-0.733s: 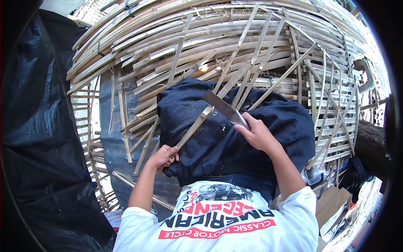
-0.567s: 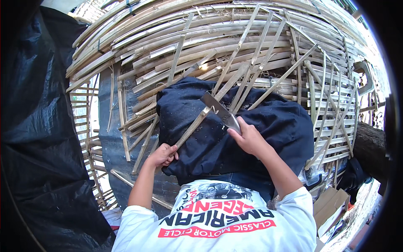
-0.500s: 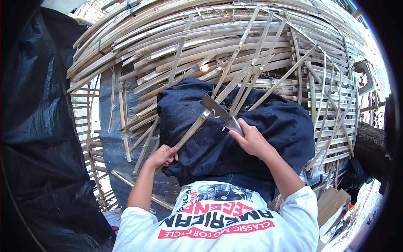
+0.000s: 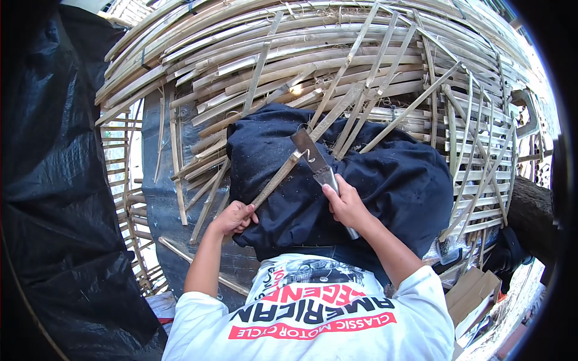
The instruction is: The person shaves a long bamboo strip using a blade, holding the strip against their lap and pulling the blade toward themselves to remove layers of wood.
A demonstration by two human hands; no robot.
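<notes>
Right hand [image 4: 344,201] grips blade [image 4: 313,157] across bamboo strip [image 4: 278,184]

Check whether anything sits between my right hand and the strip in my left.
Only the knife in your right hand: its blade overlaps the strip beyond your left hand, beside a curled shaving. Nothing else visible stands between; the dark cloth lies underneath.

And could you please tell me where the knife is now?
In the head view, the knife is near the centre, in the right hand, its blade across the bamboo strip.
</notes>
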